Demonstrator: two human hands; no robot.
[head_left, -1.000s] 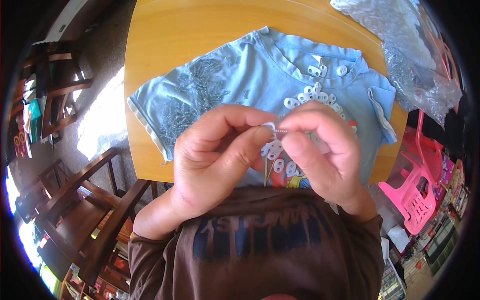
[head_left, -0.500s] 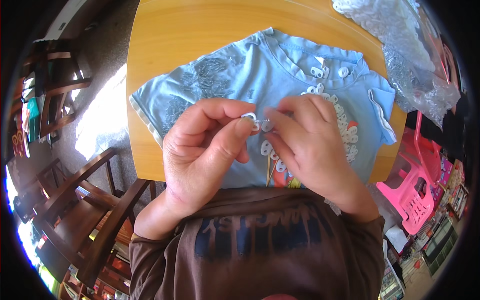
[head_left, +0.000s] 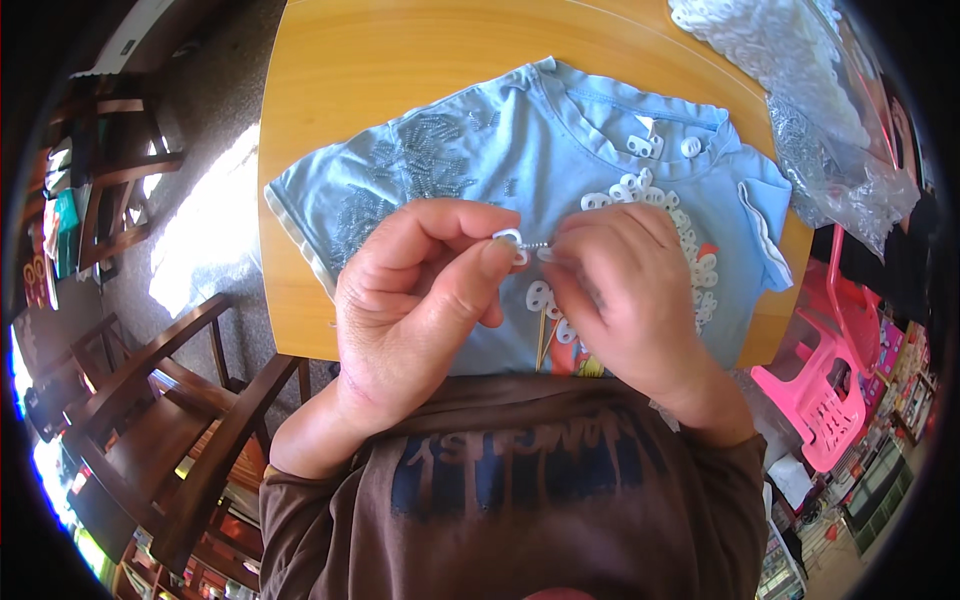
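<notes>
Above a light blue T-shirt (head_left: 500,130), my left hand (head_left: 405,300) pinches a small white plastic piece with holes (head_left: 508,240) between thumb and forefinger. A thin ridged metal screw (head_left: 535,245) sticks out of that piece toward my right hand. My right hand (head_left: 630,290) is closed at its end, thumb and fingers together on a small white plastic piece (head_left: 546,255), partly hidden by the fingers. Many similar white pieces (head_left: 690,240) lie on the shirt around and beyond my right hand. Small grey metal screws (head_left: 425,155) are spread over the shirt's left sleeve side.
The shirt lies on a yellow wooden table (head_left: 380,60). A clear bag of white pieces (head_left: 770,45) and a clear bag of screws (head_left: 820,150) rest at the far right. A pink plastic chair (head_left: 820,400) stands right, a dark wooden armchair (head_left: 170,430) left.
My right hand's fingers have closed in around the white piece at the screw's end, where they were blurred before. Both hands sit slightly further right. The left still pinches its piece.
</notes>
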